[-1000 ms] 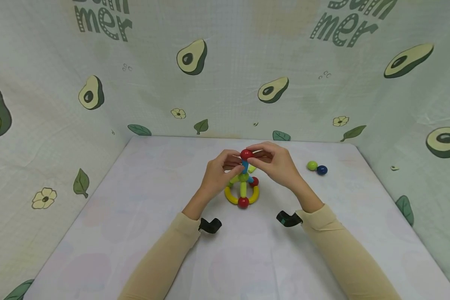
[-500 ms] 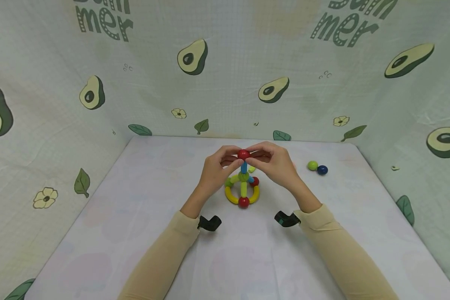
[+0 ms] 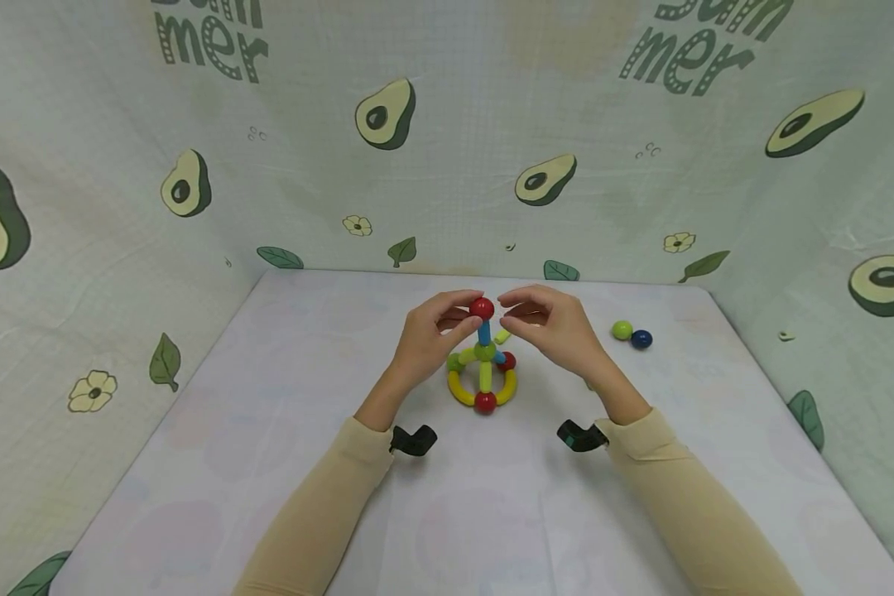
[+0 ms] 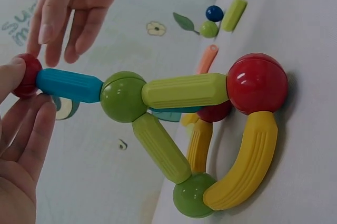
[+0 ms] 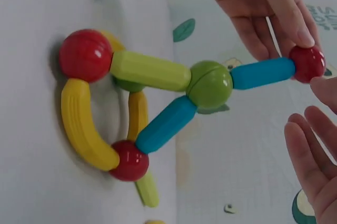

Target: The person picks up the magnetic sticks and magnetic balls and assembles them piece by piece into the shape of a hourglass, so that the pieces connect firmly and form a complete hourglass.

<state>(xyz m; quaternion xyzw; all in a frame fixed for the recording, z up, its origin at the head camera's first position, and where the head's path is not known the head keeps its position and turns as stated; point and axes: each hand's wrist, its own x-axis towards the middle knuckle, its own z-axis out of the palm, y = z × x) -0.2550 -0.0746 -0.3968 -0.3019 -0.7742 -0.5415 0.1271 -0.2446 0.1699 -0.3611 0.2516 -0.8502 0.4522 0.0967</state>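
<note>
A magnetic stick-and-ball structure stands upright on the table. Its base is a ring of curved yellow sticks (image 4: 247, 166) joined by balls, among them a front red ball (image 3: 485, 403). Straight sticks rise from there to a green ball (image 4: 124, 96), which bears an upright blue stick (image 5: 263, 73). On top sits another red ball (image 3: 482, 309), pinched between the thumb and fingers of my left hand (image 3: 434, 335). My right hand (image 3: 555, 329) hovers just right of that ball, fingers loosely bent, with a small gap and nothing held.
A loose green ball (image 3: 622, 330) and a dark blue ball (image 3: 641, 339) lie at the right back of the table. Behind the structure lie a light green stick (image 4: 234, 14) and an orange-pink stick (image 4: 207, 59). Printed cloth walls surround the table (image 3: 462, 505).
The top red ball and blue stick have shifted slightly left and stand straighter. Both hands were at the ball; the right hand has since let go and moved a little right.
</note>
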